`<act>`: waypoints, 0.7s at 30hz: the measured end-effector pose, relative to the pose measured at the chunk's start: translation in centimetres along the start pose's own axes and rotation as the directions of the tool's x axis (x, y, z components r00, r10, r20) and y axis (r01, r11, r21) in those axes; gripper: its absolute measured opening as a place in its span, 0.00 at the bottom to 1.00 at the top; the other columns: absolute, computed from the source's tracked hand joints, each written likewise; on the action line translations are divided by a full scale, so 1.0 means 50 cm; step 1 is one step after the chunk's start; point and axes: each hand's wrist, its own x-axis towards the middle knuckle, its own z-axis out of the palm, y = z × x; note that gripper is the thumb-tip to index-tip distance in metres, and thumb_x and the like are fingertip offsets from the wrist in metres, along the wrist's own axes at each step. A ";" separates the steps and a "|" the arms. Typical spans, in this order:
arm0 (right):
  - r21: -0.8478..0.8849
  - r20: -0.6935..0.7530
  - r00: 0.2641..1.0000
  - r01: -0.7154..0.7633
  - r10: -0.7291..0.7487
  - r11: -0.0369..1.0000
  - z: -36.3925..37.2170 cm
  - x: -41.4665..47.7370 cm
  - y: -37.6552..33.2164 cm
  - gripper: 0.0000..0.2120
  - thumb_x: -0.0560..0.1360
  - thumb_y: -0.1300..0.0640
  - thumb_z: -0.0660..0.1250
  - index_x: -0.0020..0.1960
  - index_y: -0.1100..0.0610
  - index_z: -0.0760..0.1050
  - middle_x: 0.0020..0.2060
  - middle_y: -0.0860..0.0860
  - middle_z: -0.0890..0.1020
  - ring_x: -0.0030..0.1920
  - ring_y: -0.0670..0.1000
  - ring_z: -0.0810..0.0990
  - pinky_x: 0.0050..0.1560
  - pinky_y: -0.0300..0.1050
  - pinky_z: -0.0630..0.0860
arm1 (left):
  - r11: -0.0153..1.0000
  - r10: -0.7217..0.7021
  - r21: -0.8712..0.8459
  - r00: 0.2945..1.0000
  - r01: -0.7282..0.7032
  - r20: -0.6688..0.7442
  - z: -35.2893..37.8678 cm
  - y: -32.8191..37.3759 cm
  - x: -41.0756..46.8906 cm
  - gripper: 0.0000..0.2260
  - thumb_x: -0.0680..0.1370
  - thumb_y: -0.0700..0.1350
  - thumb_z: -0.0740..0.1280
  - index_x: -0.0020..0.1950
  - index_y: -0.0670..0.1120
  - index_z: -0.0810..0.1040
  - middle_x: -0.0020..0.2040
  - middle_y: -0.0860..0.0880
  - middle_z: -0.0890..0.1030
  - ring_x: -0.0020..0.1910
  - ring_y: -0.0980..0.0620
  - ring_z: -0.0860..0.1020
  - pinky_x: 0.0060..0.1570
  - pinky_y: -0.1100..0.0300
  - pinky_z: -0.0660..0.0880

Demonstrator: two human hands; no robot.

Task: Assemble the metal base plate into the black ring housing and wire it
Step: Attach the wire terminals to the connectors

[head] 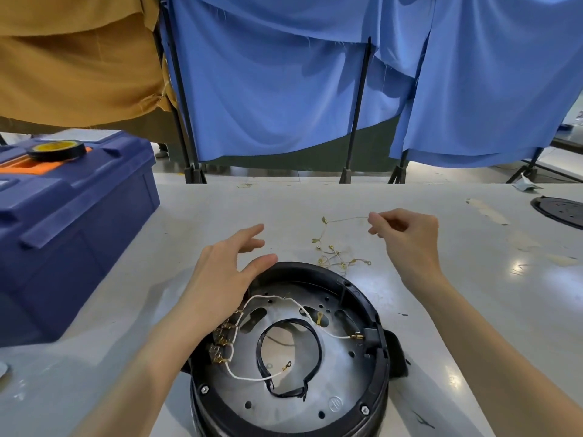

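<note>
Blue toolbox (72,222) at left; the left hand (227,272), fingers loosely spread, at the far-left rim of the black ring housing (383,351), metal base plate (344,370) seated inside. Farther right, the right hand (407,234) pinches a thin wire (347,218) trailing leftward; the housing lies nearer and left of it.

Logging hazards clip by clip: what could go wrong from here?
1. The right hand pinches a thin wire that trails into the tangled pile; lifting it may drag or snag the rest.
2. The left hand is at the rim of the housing, above the connectors; it could knock the white wire, whose ring end lies loose on the plate.
</note>
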 end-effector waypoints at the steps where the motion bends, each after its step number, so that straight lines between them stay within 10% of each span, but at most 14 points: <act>1: 0.048 0.001 1.000 0.005 -0.005 0.999 -0.001 -0.006 -0.012 0.09 0.75 0.58 0.72 0.37 0.51 0.82 0.29 0.45 0.82 0.32 0.40 0.79 0.38 0.31 0.76 | 0.999 0.011 -0.051 1.000 -0.011 0.003 0.000 0.011 0.001 0.25 0.76 0.56 0.68 0.73 0.56 0.69 0.60 0.59 0.80 0.64 0.56 0.75 0.68 0.51 0.70; 9: 0.324 -0.040 0.990 0.138 -0.133 0.936 -0.001 -0.053 -0.111 0.06 0.75 0.59 0.73 0.39 0.52 0.83 0.30 0.47 0.84 0.33 0.43 0.81 0.39 0.32 0.76 | 0.974 0.090 -0.212 0.996 -0.083 0.020 0.006 0.081 0.003 0.26 0.75 0.51 0.70 0.72 0.54 0.71 0.61 0.58 0.80 0.62 0.62 0.76 0.64 0.61 0.72; 13: 0.371 0.003 0.986 0.154 -0.167 0.916 -0.003 -0.065 -0.139 0.06 0.74 0.61 0.73 0.39 0.54 0.83 0.30 0.48 0.84 0.33 0.44 0.81 0.39 0.33 0.76 | 0.921 0.107 -0.380 0.993 -0.083 0.041 -0.003 0.097 -0.006 0.08 0.78 0.45 0.68 0.56 0.48 0.82 0.47 0.53 0.86 0.49 0.59 0.83 0.56 0.65 0.77; 17: 0.031 0.183 0.970 0.157 -0.160 0.987 -0.005 -0.076 -0.135 0.05 0.75 0.57 0.73 0.50 0.49 0.84 0.44 0.40 0.85 0.52 0.43 0.80 0.55 0.41 0.73 | 0.867 0.087 -0.496 0.992 -0.033 0.088 -0.013 0.093 -0.022 0.05 0.78 0.42 0.68 0.47 0.43 0.83 0.40 0.49 0.87 0.43 0.52 0.85 0.47 0.70 0.77; 21: -0.214 0.280 0.865 0.478 -0.416 0.852 0.009 -0.107 -0.148 0.16 0.74 0.50 0.72 0.61 0.51 0.81 0.58 0.42 0.80 0.67 0.45 0.70 0.70 0.47 0.61 | 0.884 0.062 -0.466 0.979 0.037 0.195 -0.017 0.084 -0.036 0.05 0.78 0.42 0.69 0.47 0.42 0.83 0.39 0.47 0.86 0.42 0.49 0.85 0.48 0.66 0.79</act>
